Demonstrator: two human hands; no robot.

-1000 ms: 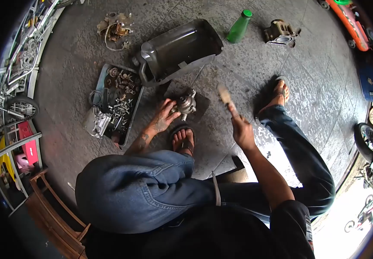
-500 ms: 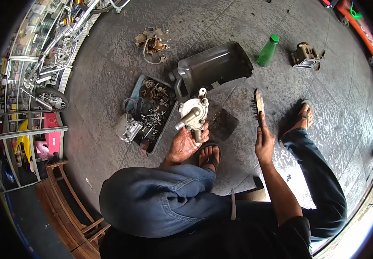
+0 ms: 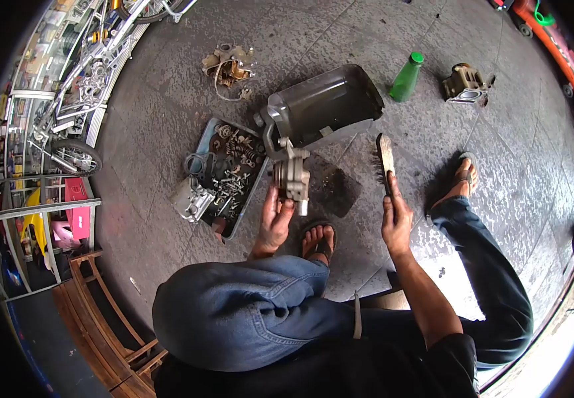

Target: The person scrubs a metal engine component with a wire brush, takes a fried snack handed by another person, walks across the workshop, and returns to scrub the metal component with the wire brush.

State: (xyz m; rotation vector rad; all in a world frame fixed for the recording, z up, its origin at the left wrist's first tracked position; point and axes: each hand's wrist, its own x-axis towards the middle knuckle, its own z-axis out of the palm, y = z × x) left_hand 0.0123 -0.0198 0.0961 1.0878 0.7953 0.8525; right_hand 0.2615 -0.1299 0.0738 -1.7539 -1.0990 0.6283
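My left hand (image 3: 275,229) is closed on a metal pump-like engine part (image 3: 293,174), seen edge-on with a short pipe end pointing down. The thumb lies along its lower side, and the fingers behind it are partly hidden. In my right hand (image 3: 397,222) is a wire brush (image 3: 386,154) with a wooden back, held upright with its dark bristles facing left towards the part. Brush and part are well apart. Behind the part stands a cut-open plastic jerrycan (image 3: 286,106) with dark liquid in it. To the left lies a tray (image 3: 255,199) of bolts, springs and other metal parts.
A green bottle (image 3: 406,79) and a metal engine block part (image 3: 466,86) stand at the back right. Another dirty engine part (image 3: 229,66) lies at the back left. A wooden bench (image 3: 91,325), shelves and a motorcycle frame (image 3: 94,83) line the left side.
My left hand has turned the engine part from its flat face to its edge. My right hand has moved the brush slightly left. The view has shifted a little.
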